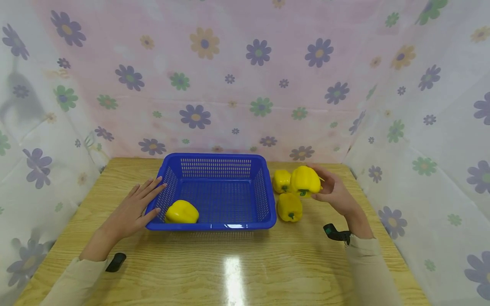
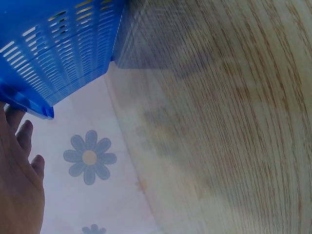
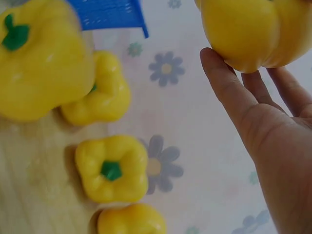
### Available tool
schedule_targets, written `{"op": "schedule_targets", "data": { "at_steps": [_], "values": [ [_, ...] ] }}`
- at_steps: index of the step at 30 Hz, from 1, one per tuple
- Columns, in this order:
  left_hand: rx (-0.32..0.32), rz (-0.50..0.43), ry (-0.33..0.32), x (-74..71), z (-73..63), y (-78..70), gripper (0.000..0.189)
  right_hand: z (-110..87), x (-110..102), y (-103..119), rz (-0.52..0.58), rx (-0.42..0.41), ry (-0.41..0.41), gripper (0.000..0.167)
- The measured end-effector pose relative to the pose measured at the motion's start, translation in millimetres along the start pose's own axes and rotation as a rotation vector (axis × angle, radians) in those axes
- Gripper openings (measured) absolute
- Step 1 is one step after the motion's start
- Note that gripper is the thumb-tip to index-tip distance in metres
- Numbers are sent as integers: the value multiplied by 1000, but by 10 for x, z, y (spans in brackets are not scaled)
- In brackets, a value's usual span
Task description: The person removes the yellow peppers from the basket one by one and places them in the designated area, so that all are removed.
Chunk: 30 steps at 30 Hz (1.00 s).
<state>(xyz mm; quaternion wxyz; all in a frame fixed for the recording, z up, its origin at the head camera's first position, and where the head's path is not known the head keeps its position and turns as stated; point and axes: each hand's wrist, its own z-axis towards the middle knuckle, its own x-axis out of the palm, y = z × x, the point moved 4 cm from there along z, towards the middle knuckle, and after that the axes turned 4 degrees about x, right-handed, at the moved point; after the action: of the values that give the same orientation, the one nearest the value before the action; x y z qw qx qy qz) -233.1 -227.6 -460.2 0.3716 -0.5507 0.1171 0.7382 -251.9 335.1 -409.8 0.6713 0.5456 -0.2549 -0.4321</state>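
A yellow bell pepper (image 1: 305,180) with a green stem is held in my right hand (image 1: 337,191), the fingers around its right side. The right wrist view shows the held pepper (image 3: 263,31) above the fingers. My left hand (image 1: 134,208) rests on the left rim of a blue plastic basket (image 1: 214,226), fingers fairly straight across it. One yellow pepper (image 1: 182,211) lies inside the basket at the front left. Just right of the basket stand another pepper (image 1: 282,181) and a nearer one (image 1: 290,207).
More yellow peppers appear in the right wrist view, including one with a green stem (image 3: 112,168) and one at the bottom edge (image 3: 131,220); the held pepper hides part of this area in the head view. Flowered cloth (image 1: 237,93) surrounds the wooden table (image 1: 191,272) at the back and sides.
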Motion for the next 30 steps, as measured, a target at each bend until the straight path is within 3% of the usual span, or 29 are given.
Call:
{"op": "schedule_targets", "data": {
  "at_steps": [8,14,22,30],
  "values": [
    [5,-1,-3,-2,0,-3,67,-285,-165,-241,-6,77,-36,77],
    [-1,0,-2,-2,1,0,68,-449,-270,-376,4,89,-14,73],
    [-3,-7,-5,-6,-3,-14,68,-578,-380,-596,-76,227,-93,67],
    [2,-11,-5,-12,7,-28,67,-658,-442,-801,-131,283,-81,74]
  ]
}}
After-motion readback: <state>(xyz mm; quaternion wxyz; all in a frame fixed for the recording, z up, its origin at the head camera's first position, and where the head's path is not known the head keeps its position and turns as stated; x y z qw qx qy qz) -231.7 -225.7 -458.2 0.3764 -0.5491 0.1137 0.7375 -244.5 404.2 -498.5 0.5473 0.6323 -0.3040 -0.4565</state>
